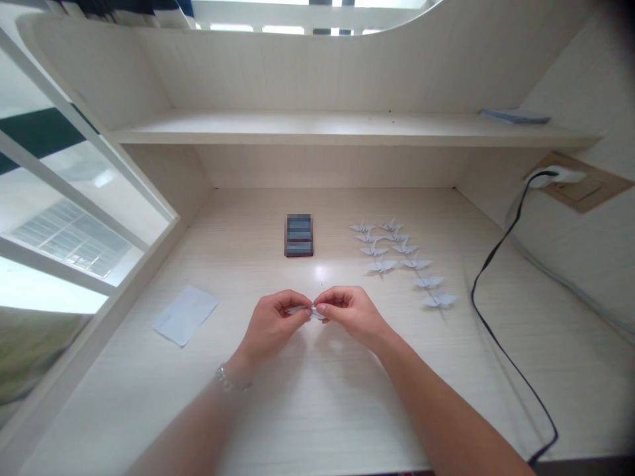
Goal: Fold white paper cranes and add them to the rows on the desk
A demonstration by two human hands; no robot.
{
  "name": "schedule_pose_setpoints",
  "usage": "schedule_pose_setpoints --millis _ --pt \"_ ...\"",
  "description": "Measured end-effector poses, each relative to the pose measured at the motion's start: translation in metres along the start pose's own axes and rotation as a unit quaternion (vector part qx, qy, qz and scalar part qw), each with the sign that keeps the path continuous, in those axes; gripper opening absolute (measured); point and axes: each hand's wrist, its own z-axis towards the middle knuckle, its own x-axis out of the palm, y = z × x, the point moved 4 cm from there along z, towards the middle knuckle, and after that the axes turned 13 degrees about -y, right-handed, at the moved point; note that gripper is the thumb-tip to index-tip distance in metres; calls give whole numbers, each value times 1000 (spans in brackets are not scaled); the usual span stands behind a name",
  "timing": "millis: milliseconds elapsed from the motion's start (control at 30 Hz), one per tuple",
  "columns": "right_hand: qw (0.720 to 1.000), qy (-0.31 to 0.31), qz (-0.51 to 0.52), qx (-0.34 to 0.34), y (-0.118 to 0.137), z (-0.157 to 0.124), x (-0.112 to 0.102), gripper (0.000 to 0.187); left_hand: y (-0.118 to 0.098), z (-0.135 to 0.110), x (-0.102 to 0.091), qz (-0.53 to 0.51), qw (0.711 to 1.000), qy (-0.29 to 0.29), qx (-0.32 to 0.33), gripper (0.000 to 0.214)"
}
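Note:
Both hands meet near the middle of the desk over a small piece of folded white paper [316,313]. My left hand [278,320], with a bracelet at its wrist, pinches the paper's left side between thumb and fingers. From the right, my right hand [351,314] pinches the same paper, thumb and fingertips pressed together. Most of the paper is hidden by the fingers, so its exact shape cannot be made out. Several finished white paper cranes [381,266] stand in two rough rows to the right of my hands.
A stack of white paper sheets [186,315] lies at the left. Beyond my hands rests a dark phone-like device [298,235] with a blurred face. A black cable [489,261] runs from a wall socket [585,184] down the right side. Overhead is a shelf [317,125].

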Motion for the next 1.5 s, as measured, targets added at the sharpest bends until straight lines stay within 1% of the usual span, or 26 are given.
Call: schedule_pose_setpoints --millis 133,267,400,567,667,867,1000,1133,1300,1500 --pt "1000 9 -13 -3 -1 0 0 15 -3 -1 0 37 999 -4 24 10" --pt "1000 12 -13 2 -3 1 0 18 -6 -2 0 45 998 -6 32 9" --pt "999 11 -37 -6 -2 -1 0 16 -3 -1 0 21 1000 -4 11 12" --pt "996 -12 -82 -32 5 -3 1 12 0 0 1 -34 999 -10 -19 15" --pt "995 -27 -88 -40 6 -3 1 11 0 0 2 -65 997 -18 -32 16" --pt "995 -24 -86 -52 8 -4 1 10 3 0 2 -105 993 -29 -46 16" --pt "992 -31 -102 -62 9 -4 0 12 4 1 2 -149 985 -28 -84 21" --pt "990 -44 -113 -69 9 -4 -2 12 2 2 2 -189 975 -25 -118 21" --pt "988 -60 -119 -74 5 -2 -4 11 2 2 2 -201 970 -10 -136 24" --pt "987 -61 -125 -86 7 -4 -2 11 4 2 4 -178 976 -16 -121 30"
